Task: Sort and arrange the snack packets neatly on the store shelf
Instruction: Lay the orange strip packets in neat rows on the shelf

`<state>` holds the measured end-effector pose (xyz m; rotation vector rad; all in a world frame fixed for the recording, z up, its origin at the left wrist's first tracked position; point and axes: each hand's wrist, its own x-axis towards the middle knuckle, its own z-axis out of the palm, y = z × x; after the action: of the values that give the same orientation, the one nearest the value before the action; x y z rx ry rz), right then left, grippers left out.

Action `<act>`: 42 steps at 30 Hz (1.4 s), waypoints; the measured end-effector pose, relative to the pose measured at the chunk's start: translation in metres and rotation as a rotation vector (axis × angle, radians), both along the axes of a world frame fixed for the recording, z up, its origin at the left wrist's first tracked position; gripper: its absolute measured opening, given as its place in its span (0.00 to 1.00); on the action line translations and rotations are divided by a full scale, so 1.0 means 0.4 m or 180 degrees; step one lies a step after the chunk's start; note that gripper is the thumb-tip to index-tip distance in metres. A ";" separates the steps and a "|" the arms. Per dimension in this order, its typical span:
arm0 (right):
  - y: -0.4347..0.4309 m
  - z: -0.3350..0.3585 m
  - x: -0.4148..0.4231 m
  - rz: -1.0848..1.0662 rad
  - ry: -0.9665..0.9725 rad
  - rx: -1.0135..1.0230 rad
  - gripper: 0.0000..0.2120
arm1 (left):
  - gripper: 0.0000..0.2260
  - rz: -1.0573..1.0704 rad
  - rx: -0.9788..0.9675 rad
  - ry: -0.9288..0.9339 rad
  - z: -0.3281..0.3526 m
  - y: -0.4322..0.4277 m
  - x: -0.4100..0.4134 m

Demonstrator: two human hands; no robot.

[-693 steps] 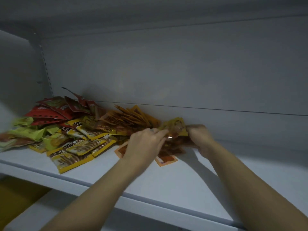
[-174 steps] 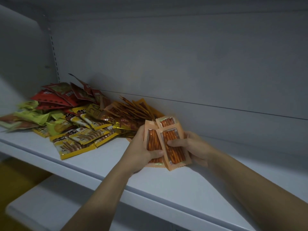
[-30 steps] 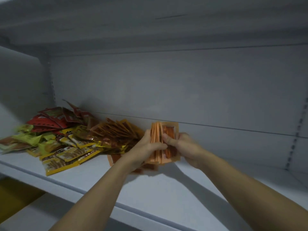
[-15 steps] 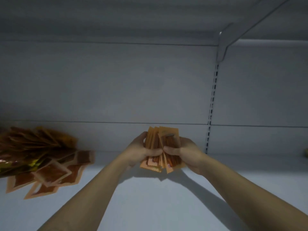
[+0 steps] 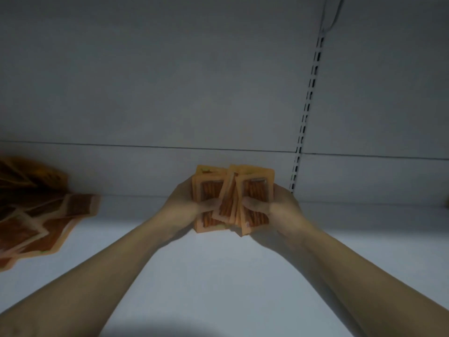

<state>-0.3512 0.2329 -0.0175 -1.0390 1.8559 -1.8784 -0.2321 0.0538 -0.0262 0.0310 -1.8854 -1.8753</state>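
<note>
A bundle of orange snack packets (image 5: 255, 188) with clear windows showing reddish sticks stands upright on the white shelf (image 5: 218, 276), near its back wall. My left hand (image 5: 184, 210) grips the bundle's left side, thumb across the front. My right hand (image 5: 277, 210) grips its right side, thumb on the front packet. The packets are slightly fanned between both hands. More orange packets (image 5: 36, 227) lie loose on the shelf at the far left.
The grey back panel (image 5: 170, 81) rises behind the bundle. A slotted upright rail (image 5: 306, 113) runs down the back wall just right of my hands. A small yellowish object (image 5: 446, 203) shows at the right edge.
The view and both hands with the bundle have shifted right along the shelf; the mixed snack pile has left the view. The bundle is lower, its bottom edge at the shelf.
</note>
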 end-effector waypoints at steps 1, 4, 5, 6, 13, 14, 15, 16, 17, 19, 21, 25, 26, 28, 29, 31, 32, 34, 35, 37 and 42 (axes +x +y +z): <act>0.004 0.000 -0.004 0.0002 0.0050 0.0024 0.15 | 0.24 0.0019 -0.0001 -0.0005 -0.004 -0.003 0.000; 0.018 -0.002 -0.021 0.0019 -0.0124 -0.0087 0.15 | 0.22 0.0480 0.0001 0.0046 -0.015 -0.003 -0.012; 0.020 -0.004 -0.024 0.0036 -0.0226 -0.0142 0.16 | 0.20 0.0671 -0.0030 0.0089 -0.015 -0.001 -0.014; 0.018 -0.007 -0.027 0.0023 -0.0277 -0.0159 0.17 | 0.18 0.0825 -0.0093 0.0124 -0.016 0.003 -0.014; -0.021 -0.045 -0.010 0.0081 0.0284 0.0128 0.20 | 0.22 0.0934 -0.1235 -0.0352 -0.034 0.038 -0.018; -0.020 -0.049 -0.011 0.0055 0.0307 0.0153 0.19 | 0.20 0.0977 -0.1302 -0.0290 -0.032 0.037 -0.020; -0.020 -0.051 -0.012 0.0021 0.0312 0.0170 0.18 | 0.17 0.0966 -0.1208 -0.0197 -0.030 0.034 -0.022; -0.019 -0.053 -0.013 -0.0032 0.0323 0.0180 0.17 | 0.16 0.0894 -0.1007 -0.0108 -0.027 0.034 -0.022; -0.019 -0.052 -0.014 -0.0111 0.0349 0.0181 0.16 | 0.17 0.0834 -0.0786 -0.0018 -0.025 0.033 -0.023; -0.017 -0.044 -0.022 -0.0332 0.0392 0.0113 0.16 | 0.17 0.0861 -0.0328 0.0235 -0.018 0.032 -0.027; -0.013 -0.034 -0.033 -0.0474 0.0350 -0.0027 0.16 | 0.16 0.0979 -0.0071 0.0401 -0.005 0.031 -0.029; -0.011 -0.047 -0.031 -0.0288 0.0383 0.0231 0.19 | 0.18 0.0666 -0.0158 0.0052 -0.015 0.039 -0.025; -0.013 -0.054 -0.028 -0.0246 0.0400 0.0301 0.20 | 0.20 0.0642 -0.0244 -0.0099 -0.023 0.042 -0.024; -0.018 -0.061 -0.025 -0.0276 0.0477 0.0360 0.20 | 0.21 0.0697 -0.0349 -0.0193 -0.031 0.044 -0.023; -0.020 -0.061 -0.025 -0.0307 0.0516 0.0357 0.19 | 0.20 0.0713 -0.0361 -0.0148 -0.031 0.044 -0.023; -0.022 -0.060 -0.029 -0.0377 0.0502 0.0275 0.20 | 0.21 0.0787 -0.0359 -0.0026 -0.021 0.046 -0.021; -0.022 -0.060 -0.032 -0.0425 0.0469 0.0236 0.20 | 0.21 0.0839 -0.0334 0.0022 -0.017 0.044 -0.020; -0.021 -0.059 -0.030 -0.0498 0.0432 0.0221 0.20 | 0.21 0.0818 -0.0329 0.0035 -0.015 0.040 -0.017; -0.021 -0.059 -0.029 -0.0478 0.0438 0.0246 0.20 | 0.22 0.0722 -0.0380 0.0006 -0.015 0.041 -0.016; -0.023 -0.060 -0.027 -0.0390 0.0512 0.0335 0.20 | 0.20 0.0592 -0.0734 -0.0111 -0.021 0.044 -0.017; -0.014 -0.064 -0.021 -0.0443 0.0559 0.0379 0.17 | 0.21 0.0789 -0.1318 -0.0336 -0.033 0.044 -0.027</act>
<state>-0.3598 0.2271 -0.0431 -1.0908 2.1624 -1.7743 -0.2429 0.0715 -0.0393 0.2203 -2.1939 -1.3207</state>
